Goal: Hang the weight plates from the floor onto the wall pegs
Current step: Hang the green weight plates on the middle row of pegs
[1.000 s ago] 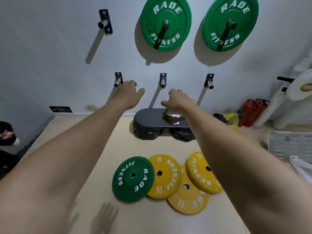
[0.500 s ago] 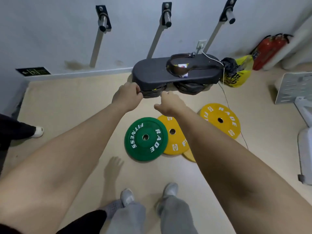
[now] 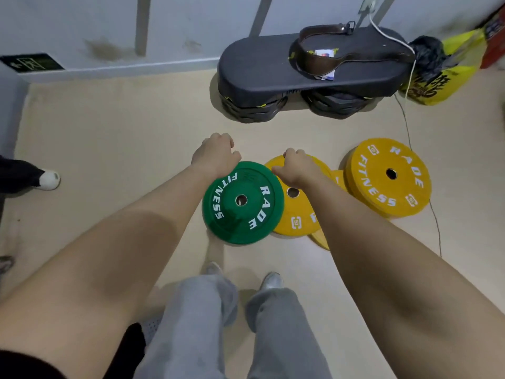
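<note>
Both hands are dropping from beside the black bench (image 3: 259, 75) to the plates since the earlier frame. The green plate (image 3: 243, 214) is lying flat on the beige floor (image 3: 109, 132): round, matte rubber, white lettering, metal-ringed hole, overlapping a yellow plate (image 3: 297, 214). The left hand (image 3: 216, 157) is sitting knuckles-up at its upper-left rim, fingers curling under and hidden; grip cannot be told. The right hand (image 3: 296, 168) is curling likewise over the yellow plate's far edge; hold unclear. A second yellow plate (image 3: 388, 192) is lying apart, rightward. A brown leather belt (image 3: 314, 64) is resting on the bench.

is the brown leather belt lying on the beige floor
No, the brown leather belt lies on the dark grey oval platform.
</note>
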A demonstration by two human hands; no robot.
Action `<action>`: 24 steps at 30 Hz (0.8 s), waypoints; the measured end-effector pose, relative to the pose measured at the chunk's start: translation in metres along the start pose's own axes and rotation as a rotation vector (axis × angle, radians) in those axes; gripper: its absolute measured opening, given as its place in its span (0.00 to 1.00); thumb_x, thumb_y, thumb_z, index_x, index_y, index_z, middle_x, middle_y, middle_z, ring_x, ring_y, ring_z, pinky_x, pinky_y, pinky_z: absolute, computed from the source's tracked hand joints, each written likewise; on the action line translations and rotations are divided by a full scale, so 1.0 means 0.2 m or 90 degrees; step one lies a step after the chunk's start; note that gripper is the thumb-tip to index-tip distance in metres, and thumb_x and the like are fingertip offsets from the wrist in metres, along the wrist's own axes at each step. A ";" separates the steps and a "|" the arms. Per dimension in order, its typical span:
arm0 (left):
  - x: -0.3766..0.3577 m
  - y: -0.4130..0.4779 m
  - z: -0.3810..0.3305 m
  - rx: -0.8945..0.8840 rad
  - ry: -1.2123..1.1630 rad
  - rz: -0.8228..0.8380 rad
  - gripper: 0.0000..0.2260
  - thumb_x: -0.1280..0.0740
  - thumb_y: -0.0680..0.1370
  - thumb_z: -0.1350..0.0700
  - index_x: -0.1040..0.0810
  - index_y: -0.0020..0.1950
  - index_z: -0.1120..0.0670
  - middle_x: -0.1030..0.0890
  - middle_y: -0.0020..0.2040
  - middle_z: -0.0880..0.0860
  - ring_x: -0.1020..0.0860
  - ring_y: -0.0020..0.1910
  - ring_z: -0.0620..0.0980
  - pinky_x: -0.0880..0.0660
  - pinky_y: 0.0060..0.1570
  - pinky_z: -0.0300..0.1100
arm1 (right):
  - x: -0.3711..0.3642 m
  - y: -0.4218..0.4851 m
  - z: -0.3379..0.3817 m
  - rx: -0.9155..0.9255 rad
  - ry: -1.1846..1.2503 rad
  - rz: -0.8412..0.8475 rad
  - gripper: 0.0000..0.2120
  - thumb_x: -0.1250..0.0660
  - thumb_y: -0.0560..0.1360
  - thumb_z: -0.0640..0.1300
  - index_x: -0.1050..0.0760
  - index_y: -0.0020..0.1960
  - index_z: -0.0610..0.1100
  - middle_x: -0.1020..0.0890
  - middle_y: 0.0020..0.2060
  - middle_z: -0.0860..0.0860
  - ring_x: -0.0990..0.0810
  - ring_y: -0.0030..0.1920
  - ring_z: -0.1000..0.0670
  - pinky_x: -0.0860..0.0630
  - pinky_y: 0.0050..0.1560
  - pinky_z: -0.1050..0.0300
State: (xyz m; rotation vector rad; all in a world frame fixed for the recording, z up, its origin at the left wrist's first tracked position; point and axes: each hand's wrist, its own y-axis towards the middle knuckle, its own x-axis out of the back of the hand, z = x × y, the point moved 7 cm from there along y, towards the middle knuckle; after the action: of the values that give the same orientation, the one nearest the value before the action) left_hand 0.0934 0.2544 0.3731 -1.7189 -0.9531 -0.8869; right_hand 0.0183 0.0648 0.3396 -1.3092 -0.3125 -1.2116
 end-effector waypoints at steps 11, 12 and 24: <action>-0.88 0.79 0.51 -0.004 0.040 0.046 0.26 0.38 0.78 0.50 0.36 0.77 0.48 0.25 0.69 0.53 0.26 0.65 0.57 0.25 0.59 0.54 | -0.89 0.97 -0.26 -0.037 0.024 0.031 0.32 0.36 0.78 0.56 0.40 0.76 0.41 0.34 0.72 0.39 0.32 0.69 0.36 0.28 0.64 0.39; -0.99 0.88 0.57 0.001 0.040 0.050 0.27 0.38 0.78 0.50 0.37 0.77 0.49 0.24 0.68 0.53 0.25 0.64 0.57 0.25 0.59 0.54 | -0.99 1.08 -0.29 -0.045 0.021 0.033 0.32 0.36 0.78 0.56 0.41 0.76 0.41 0.35 0.72 0.39 0.33 0.69 0.36 0.28 0.64 0.39; -2.00 1.73 1.09 0.048 0.015 0.075 0.33 0.38 0.78 0.40 0.43 0.80 0.50 0.27 0.72 0.54 0.26 0.66 0.58 0.26 0.60 0.54 | -1.86 1.84 -0.73 -0.198 -0.026 -0.095 0.34 0.48 0.82 0.59 0.54 0.80 0.42 0.47 0.78 0.39 0.46 0.76 0.36 0.41 0.72 0.37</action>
State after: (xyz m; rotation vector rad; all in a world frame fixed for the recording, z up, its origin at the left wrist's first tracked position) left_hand 0.2579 0.2937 -0.1723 -1.6779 -0.8504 -0.7836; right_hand 0.0992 0.0509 -0.1981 -1.6033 -0.2612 -1.4003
